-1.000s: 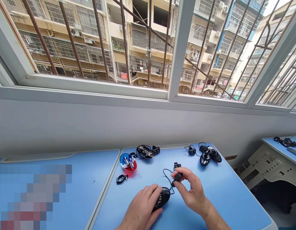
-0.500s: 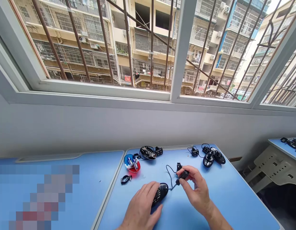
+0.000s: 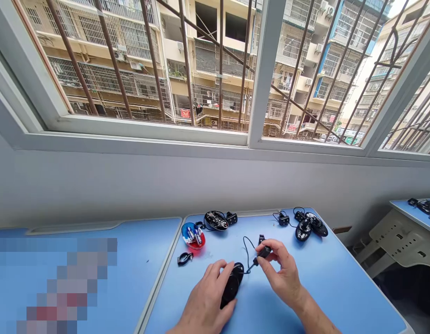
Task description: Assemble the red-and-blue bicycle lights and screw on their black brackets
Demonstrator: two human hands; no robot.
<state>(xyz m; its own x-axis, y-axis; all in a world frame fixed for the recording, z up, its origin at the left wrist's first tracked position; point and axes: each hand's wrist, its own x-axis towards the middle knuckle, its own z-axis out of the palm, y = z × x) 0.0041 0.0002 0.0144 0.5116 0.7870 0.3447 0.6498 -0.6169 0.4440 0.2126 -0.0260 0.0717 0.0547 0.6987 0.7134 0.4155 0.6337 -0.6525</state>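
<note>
My left hand is closed around the edge of a black oval device low over the blue table. A thin black cord links that device to small black parts on the right. Between thumb and fingers of my right hand is a small black block, pinched near where the cord enters it. Just behind the fingers another small black piece shows, partly hidden. What these parts are I cannot make out.
A blue-and-red dish holds several small battery-like cylinders. Nearby lie a black ring-shaped clamp and a black oval device with its cord. More black oval devices sit at the back right. Window and wall rise behind the table.
My left hand has turned the oval device, so a plain dark face with a round shape shows instead of the light-striped one. My right hand has shifted slightly left with the block.
</note>
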